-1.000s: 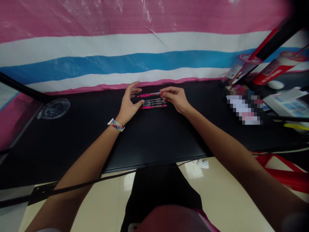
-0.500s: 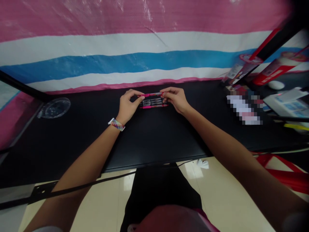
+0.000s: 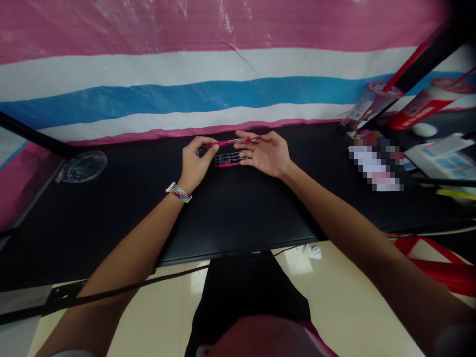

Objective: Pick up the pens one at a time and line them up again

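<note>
A pink-red pen [image 3: 226, 143] is raised slightly above a row of pens, lying roughly level from side to side. My left hand [image 3: 196, 159] is closed around its left end, with thumb and fingers pinching it. Palm turned up, my right hand [image 3: 269, 153] has its fingers stretched out and apart. The pen's right end lies across those fingers and meets the thumb. Just below, several pens, dark ones [image 3: 226, 157] and a pink one [image 3: 226, 164], lie side by side on the black table [image 3: 238, 213]. My right fingertips cover their right ends.
A clear round plastic lid [image 3: 84, 166] lies at the left. On the right are a cup with a red straw [image 3: 375, 101], a red-and-white cup [image 3: 427, 106], a white rounded object [image 3: 424, 130] and a blurred-out patch. A striped sheet [image 3: 208, 94] hangs behind the table.
My right hand has loosened its pinch, spread its fingers and turned palm up. The pen has risen a little at its right end. My left hand keeps its hold.
</note>
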`<state>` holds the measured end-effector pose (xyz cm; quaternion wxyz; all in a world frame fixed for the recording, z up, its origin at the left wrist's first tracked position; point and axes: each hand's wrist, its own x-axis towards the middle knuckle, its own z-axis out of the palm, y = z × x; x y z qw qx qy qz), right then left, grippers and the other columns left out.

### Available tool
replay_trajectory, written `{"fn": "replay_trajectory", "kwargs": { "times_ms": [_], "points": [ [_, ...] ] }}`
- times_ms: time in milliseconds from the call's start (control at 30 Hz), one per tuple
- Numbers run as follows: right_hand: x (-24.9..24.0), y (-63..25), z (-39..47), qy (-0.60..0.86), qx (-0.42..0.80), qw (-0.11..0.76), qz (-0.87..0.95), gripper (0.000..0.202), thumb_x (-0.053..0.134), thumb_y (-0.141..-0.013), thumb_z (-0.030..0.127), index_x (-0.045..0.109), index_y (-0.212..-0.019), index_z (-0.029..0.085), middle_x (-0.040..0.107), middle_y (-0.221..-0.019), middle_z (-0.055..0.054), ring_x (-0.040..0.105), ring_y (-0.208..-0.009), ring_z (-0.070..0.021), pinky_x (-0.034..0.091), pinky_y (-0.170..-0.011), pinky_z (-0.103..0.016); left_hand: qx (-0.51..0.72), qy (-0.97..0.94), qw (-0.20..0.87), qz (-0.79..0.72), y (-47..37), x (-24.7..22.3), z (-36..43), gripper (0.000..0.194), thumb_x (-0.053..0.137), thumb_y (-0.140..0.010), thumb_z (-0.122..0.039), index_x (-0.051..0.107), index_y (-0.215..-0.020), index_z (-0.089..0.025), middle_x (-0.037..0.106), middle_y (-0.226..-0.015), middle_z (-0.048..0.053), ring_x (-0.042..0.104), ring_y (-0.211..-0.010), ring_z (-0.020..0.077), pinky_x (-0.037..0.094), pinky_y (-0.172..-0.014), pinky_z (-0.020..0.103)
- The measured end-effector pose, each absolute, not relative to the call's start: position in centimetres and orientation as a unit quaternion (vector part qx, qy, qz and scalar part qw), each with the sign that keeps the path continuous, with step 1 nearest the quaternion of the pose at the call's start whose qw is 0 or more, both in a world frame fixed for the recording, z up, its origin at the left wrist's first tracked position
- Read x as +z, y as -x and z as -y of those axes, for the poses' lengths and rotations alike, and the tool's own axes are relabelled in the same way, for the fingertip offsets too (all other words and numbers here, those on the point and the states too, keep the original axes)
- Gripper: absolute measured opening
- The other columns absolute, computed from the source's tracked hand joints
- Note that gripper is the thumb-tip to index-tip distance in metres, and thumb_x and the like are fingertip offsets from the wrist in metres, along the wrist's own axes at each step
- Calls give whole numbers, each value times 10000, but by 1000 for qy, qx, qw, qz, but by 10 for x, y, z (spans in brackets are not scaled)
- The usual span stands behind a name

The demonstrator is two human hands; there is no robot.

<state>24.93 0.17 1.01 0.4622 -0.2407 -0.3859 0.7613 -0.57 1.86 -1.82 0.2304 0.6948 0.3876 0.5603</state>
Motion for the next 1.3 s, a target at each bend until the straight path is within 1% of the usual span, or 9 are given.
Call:
{"fn": "replay_trajectory", "kwargs": {
  "times_ms": [167, 433, 533, 667, 800, 933, 1100, 1300],
  "points": [
    [9, -248, -1, 238, 753, 486, 375, 365, 611, -897, 403, 720, -1188, 212, 794, -957, -88, 725, -878, -241, 684, -856, -430, 566, -702, 196, -385, 3, -16, -15, 110, 830, -986, -355, 837, -1036, -258, 824, -1044, 52, 757, -1002, 222, 589, -950, 387],
    [12, -247, 0, 235, 759, 491, 358, 366, 608, -931, 430, 724, -1209, 222, 800, -964, -82, 725, -881, -239, 676, -848, -416, 564, -706, 184, -386, 1, -15, -13, 82, 822, -985, -309, 837, -1051, -263, 828, -1053, 49, 757, -1008, 224, 590, -948, 394],
    [12, -247, 0, 235, 760, 490, 356, 387, 610, -949, 471, 725, -1232, 233, 805, -972, -75, 732, -881, -237, 675, -838, -411, 563, -706, 183, -389, 1, -14, -13, 85, 819, -992, -319, 834, -1052, -262, 827, -1057, 51, 757, -1007, 224, 593, -947, 396],
    [9, -247, -2, 224, 764, 499, 343, 356, 612, -951, 424, 720, -1224, 223, 795, -957, -67, 716, -837, -215, 672, -815, -380, 561, -710, 182, -386, 0, -14, -12, 135, 827, -1002, -390, 829, -1039, -260, 821, -1045, 46, 749, -993, 224, 590, -943, 395],
    [7, -247, -3, 220, 767, 502, 333, 358, 592, -963, 419, 702, -1246, 229, 788, -954, -71, 716, -849, -232, 675, -793, -395, 559, -716, 180, -378, -1, -13, -11, 205, 824, -1014, -461, 825, -1053, -260, 817, -1055, 52, 750, -998, 226, 589, -939, 392],
    [8, -247, -2, 216, 764, 505, 338, 363, 594, -958, 406, 692, -1263, 234, 781, -946, -66, 720, -874, -230, 675, -817, -398, 561, -718, 175, -373, -1, -13, -10, 203, 825, -1017, -462, 827, -1068, -266, 816, -1065, 55, 750, -1010, 226, 587, -946, 396],
    [10, -247, -2, 218, 769, 496, 339, 440, 610, -943, 476, 686, -1299, 229, 785, -960, -75, 725, -903, -248, 682, -834, -416, 563, -714, 176, -377, -1, -12, -10, 179, 823, -1020, -440, 826, -1064, -267, 819, -1064, 51, 754, -1006, 221, 591, -940, 390],
    [12, -246, 0, 240, 752, 502, 354, 412, 631, -965, 492, 686, -1287, 240, 780, -941, -64, 733, -902, -237, 682, -840, -391, 550, -722, 168, -386, -1, -9, -7, 206, 804, -1026, -477, 826, -1059, -275, 820, -1064, 51, 746, -1015, 227, 592, -960, 402]
  ]
}}
